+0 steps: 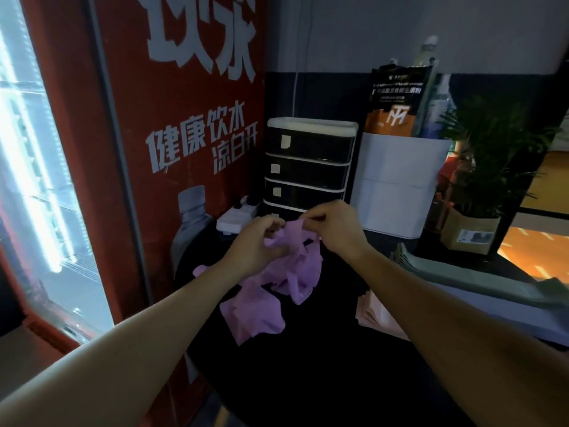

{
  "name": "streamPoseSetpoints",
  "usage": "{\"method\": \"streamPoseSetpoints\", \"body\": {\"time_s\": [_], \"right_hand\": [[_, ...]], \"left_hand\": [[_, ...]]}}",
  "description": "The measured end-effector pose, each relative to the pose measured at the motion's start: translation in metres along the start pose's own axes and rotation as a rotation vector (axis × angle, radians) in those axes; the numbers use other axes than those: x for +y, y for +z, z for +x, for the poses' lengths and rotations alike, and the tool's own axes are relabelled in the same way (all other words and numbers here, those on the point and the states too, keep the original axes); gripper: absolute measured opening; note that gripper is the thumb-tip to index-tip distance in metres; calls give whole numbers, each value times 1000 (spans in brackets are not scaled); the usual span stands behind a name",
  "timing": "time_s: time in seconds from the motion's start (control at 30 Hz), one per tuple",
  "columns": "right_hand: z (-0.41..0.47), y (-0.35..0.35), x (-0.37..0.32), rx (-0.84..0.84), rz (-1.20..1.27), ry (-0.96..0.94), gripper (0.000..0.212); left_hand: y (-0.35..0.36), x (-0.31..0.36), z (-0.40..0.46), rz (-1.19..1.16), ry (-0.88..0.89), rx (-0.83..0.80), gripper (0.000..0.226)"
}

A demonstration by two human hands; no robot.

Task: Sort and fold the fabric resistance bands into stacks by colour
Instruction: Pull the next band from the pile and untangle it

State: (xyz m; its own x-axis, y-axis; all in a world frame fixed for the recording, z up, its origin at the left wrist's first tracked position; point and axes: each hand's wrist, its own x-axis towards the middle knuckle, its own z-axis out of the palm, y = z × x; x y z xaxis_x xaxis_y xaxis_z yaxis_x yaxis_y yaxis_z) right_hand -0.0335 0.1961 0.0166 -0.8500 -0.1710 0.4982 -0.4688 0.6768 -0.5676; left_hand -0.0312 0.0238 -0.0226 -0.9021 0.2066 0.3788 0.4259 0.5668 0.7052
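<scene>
**Q:** Nearest first. What lies closest to you?

**A:** My two forearms, reaching in over the dark table (pixel 308 380). Then one loose purple band (pixel 252 312), crumpled flat on the table, nearer my left arm than my right.

**Q:** And in the hands?

**A:** A second purple band in hand (pixel 295 266), lifted. My left hand (pixel 255 245) has its fingers curled into the bunched lower-left part. My right hand (pixel 332 226) pinches the top edge between thumb and fingertips. Hands near each other, right one higher and farther out.

**Q:** Which way does it run?

**A:** It hangs from the right pinch down and toward me. Too rumpled to read a clean long axis. My judgement: spread the hands apart sideways to find it, then fold.

**Q:** Stacks?

**A:** A pink stack (pixel 378 315) lies right of the purple, a green stack (pixel 455 272) beyond that. Farther back: drawer unit (pixel 308 167), white bin (pixel 397 186), potted plant (pixel 489 167).
</scene>
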Motion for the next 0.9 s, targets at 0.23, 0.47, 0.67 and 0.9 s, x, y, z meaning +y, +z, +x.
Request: {"method": "streamPoseSetpoints", "body": {"time_s": [0.23,0.47,0.67,0.9], "right_hand": [[10,-33,-18,83,17,-34,19],[0,-62,-27,71,-146,-61,17],[-6,-75,-33,144,46,10,15],[-17,-86,-58,-209,704,162,24]], "left_hand": [[-1,35,14,-159,71,57,6],[-33,75,19,-330,4,169,10],[-50,101,18,-475,11,145,14],[-54,126,16,-548,54,-39,21]]}}
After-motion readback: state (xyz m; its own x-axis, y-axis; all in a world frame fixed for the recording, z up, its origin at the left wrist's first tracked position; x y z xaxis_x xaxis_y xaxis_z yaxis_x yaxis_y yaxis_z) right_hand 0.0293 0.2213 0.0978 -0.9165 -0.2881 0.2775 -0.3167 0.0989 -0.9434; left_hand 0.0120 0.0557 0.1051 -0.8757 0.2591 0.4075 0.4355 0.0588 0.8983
